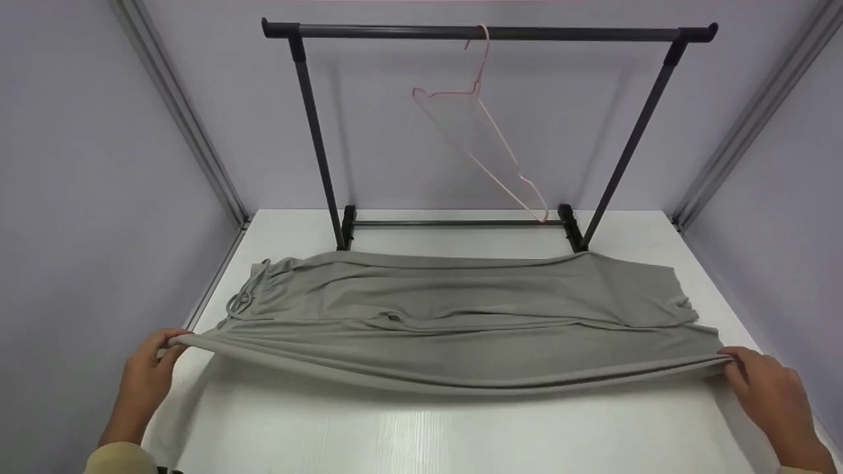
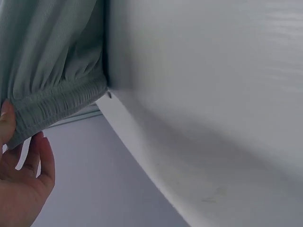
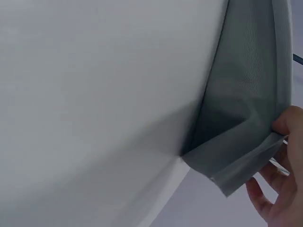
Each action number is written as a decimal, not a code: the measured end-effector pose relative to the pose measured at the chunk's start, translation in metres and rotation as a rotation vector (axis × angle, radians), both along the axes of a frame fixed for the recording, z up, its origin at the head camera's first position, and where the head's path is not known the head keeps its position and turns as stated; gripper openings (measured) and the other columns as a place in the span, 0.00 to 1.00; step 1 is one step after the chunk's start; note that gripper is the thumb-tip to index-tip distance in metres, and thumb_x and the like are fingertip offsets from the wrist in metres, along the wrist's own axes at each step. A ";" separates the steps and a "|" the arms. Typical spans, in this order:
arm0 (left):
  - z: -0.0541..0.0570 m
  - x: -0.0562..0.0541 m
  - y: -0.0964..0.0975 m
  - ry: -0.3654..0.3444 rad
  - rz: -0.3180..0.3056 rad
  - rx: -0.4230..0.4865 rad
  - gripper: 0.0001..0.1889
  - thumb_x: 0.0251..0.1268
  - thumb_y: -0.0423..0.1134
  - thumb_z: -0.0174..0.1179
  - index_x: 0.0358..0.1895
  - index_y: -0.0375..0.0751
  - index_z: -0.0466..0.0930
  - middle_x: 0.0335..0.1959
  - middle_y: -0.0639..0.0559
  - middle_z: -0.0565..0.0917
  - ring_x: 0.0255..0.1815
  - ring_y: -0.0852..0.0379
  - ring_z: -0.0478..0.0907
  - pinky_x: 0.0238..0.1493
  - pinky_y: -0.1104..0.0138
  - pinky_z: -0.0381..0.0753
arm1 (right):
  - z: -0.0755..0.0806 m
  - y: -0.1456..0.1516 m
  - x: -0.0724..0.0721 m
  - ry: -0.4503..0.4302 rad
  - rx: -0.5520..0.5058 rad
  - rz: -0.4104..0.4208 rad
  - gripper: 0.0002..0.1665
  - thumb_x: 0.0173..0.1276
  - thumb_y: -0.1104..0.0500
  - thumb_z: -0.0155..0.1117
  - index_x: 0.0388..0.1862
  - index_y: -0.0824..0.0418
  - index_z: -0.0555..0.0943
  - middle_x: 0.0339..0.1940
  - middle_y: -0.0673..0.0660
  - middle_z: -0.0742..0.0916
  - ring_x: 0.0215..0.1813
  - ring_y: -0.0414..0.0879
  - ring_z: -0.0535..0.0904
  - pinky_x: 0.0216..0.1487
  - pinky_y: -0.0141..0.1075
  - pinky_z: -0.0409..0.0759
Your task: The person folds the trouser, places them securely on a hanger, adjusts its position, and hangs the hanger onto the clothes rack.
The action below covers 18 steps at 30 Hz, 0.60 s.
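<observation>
Grey trousers (image 1: 461, 296) lie sideways across the white table, with a gathered drawstring waist (image 1: 247, 299) at the left and the leg hems at the right. My left hand (image 1: 150, 368) pinches the near corner of the elastic waistband (image 2: 57, 106) between thumb and fingers. At the other end my right hand (image 1: 767, 388) pinches the near leg's hem (image 3: 241, 165). Between both hands the near edge of the trousers is raised off the table and sags in the middle. The far leg lies flat with a few wrinkles.
Behind the trousers stands a dark metal clothes rack (image 1: 395, 31), its feet on the table (image 1: 421, 434). A pink hanger (image 1: 497, 125) hangs from its top bar. Pale walls (image 1: 79, 197) enclose the table at the left, right and back.
</observation>
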State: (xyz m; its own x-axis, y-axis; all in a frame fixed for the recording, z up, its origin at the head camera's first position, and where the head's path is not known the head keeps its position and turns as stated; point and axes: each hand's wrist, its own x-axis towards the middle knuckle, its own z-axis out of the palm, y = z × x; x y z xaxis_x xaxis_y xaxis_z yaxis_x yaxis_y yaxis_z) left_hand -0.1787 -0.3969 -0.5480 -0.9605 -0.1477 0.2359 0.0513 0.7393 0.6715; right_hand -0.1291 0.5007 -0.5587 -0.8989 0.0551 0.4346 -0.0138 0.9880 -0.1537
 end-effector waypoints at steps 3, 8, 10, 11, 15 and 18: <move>0.009 -0.001 -0.001 0.015 0.030 0.005 0.15 0.72 0.44 0.47 0.53 0.41 0.75 0.50 0.45 0.76 0.47 0.61 0.70 0.35 0.68 0.71 | 0.009 0.003 0.000 0.063 -0.035 -0.046 0.10 0.63 0.70 0.55 0.42 0.71 0.77 0.27 0.66 0.80 0.27 0.58 0.73 0.24 0.49 0.65; 0.018 0.001 -0.005 0.021 0.068 0.031 0.16 0.73 0.44 0.45 0.55 0.40 0.74 0.52 0.47 0.75 0.50 0.68 0.67 0.42 0.73 0.69 | 0.020 0.005 0.001 0.075 -0.095 -0.143 0.10 0.68 0.71 0.51 0.46 0.75 0.72 0.38 0.73 0.78 0.42 0.69 0.71 0.41 0.63 0.62; 0.020 0.002 -0.006 0.018 0.082 0.039 0.16 0.74 0.43 0.44 0.56 0.39 0.73 0.52 0.46 0.74 0.50 0.65 0.69 0.41 0.72 0.69 | 0.022 0.006 0.000 0.088 -0.107 -0.165 0.09 0.68 0.72 0.49 0.46 0.76 0.71 0.39 0.74 0.76 0.44 0.70 0.70 0.43 0.64 0.60; 0.020 0.003 -0.007 0.022 0.091 0.042 0.16 0.74 0.42 0.44 0.56 0.39 0.72 0.53 0.45 0.74 0.49 0.64 0.70 0.41 0.72 0.70 | 0.023 0.007 0.000 0.096 -0.109 -0.174 0.09 0.68 0.73 0.48 0.46 0.76 0.71 0.39 0.74 0.76 0.44 0.70 0.69 0.43 0.64 0.60; 0.024 0.005 -0.010 0.034 0.114 0.065 0.15 0.74 0.40 0.44 0.56 0.38 0.71 0.53 0.43 0.75 0.44 0.68 0.74 0.41 0.71 0.73 | 0.026 0.007 -0.003 0.171 -0.112 -0.185 0.10 0.69 0.74 0.41 0.45 0.78 0.70 0.38 0.74 0.74 0.43 0.70 0.69 0.44 0.62 0.61; 0.026 0.007 -0.012 0.067 0.124 0.100 0.14 0.74 0.38 0.44 0.56 0.37 0.71 0.51 0.45 0.75 0.43 0.74 0.73 0.43 0.75 0.74 | 0.029 0.006 -0.006 0.260 -0.112 -0.171 0.12 0.70 0.73 0.37 0.44 0.79 0.69 0.37 0.74 0.73 0.41 0.70 0.69 0.44 0.61 0.63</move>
State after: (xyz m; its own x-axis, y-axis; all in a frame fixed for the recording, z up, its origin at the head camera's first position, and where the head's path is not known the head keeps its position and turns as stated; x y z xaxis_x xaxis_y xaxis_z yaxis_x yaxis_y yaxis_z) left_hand -0.1720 -0.4089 -0.5218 -0.9161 -0.2897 0.2773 0.0114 0.6724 0.7401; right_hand -0.1355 0.5065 -0.5297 -0.7320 0.2565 0.6311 0.0982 0.9565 -0.2749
